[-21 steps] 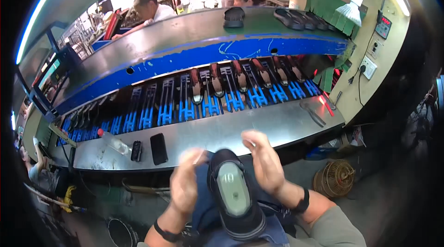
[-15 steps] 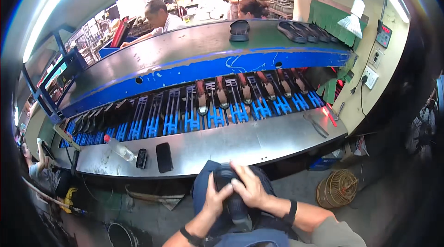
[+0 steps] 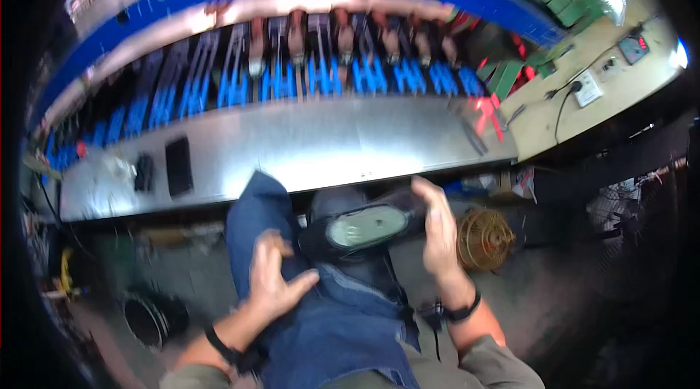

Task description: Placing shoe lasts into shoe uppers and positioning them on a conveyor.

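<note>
A black shoe [image 3: 313, 237] lies sideways above my lap, its pale grey-green oval face turned up. My right hand [image 3: 439, 236] grips its right end, fingers straight along the edge; the thumb is hidden. Left of the shoe, near its other end, my left hand [image 3: 273, 276] is open over the blue apron [image 3: 328, 331], thumb and fingers apart. Some motion blur softens the left fingers and the shoe's outline.
A metal counter [image 3: 292, 141] runs in front of me, holding a phone [image 3: 178, 166], a small black object [image 3: 144, 172], a plastic bottle [image 3: 109, 166] and pliers [image 3: 474, 135]. Behind it stand blue racks [image 3: 321, 77] with shoe lasts. A wicker basket [image 3: 485, 239] and dark bucket [image 3: 146, 318] sit low.
The shoe has turned from upright between both hands to sideways, oval face up. My left hand has come off it and moved left. The view has tilted down and shifted right.
</note>
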Demonstrator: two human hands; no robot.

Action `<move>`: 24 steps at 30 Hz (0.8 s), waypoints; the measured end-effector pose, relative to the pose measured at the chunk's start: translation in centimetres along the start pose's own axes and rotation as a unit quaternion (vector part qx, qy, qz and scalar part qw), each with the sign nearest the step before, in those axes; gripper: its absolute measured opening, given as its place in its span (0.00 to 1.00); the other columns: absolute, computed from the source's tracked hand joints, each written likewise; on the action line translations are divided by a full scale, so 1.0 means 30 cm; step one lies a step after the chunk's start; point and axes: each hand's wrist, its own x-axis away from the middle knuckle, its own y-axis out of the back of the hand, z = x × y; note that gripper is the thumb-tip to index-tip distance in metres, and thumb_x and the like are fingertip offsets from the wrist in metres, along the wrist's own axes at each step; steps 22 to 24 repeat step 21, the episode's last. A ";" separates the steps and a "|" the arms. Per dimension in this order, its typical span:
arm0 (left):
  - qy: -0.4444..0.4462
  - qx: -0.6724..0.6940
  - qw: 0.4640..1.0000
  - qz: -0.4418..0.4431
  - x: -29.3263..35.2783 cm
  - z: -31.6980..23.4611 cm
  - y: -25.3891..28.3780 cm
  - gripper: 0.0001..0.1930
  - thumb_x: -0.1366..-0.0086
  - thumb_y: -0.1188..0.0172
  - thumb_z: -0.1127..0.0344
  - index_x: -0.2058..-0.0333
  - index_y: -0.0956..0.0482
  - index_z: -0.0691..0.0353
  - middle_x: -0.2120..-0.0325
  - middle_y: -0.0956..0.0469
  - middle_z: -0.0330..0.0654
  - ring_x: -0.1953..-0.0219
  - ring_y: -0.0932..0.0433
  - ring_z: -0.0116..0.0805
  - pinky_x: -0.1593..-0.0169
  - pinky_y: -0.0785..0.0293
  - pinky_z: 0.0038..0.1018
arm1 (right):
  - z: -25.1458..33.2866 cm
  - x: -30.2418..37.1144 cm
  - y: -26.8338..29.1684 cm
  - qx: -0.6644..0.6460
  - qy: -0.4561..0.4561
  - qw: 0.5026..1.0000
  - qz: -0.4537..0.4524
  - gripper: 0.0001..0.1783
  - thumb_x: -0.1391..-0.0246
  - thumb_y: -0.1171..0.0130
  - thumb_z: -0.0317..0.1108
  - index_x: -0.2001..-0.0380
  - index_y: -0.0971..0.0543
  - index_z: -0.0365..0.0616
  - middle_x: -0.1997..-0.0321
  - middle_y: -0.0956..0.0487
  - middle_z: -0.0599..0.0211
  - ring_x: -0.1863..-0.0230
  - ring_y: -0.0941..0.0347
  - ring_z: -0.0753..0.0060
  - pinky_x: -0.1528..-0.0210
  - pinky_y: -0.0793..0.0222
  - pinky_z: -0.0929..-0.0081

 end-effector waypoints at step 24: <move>0.197 -0.196 0.949 -0.148 -1.071 1.589 0.544 0.36 0.42 0.32 0.49 0.39 0.27 0.62 0.44 0.22 0.54 0.43 0.24 0.58 0.41 0.29 0.44 | -0.678 -1.226 -1.537 0.142 -0.103 0.962 0.208 0.45 0.39 0.40 0.59 0.28 0.40 0.46 0.33 0.26 0.51 0.33 0.30 0.50 0.33 0.37 0.59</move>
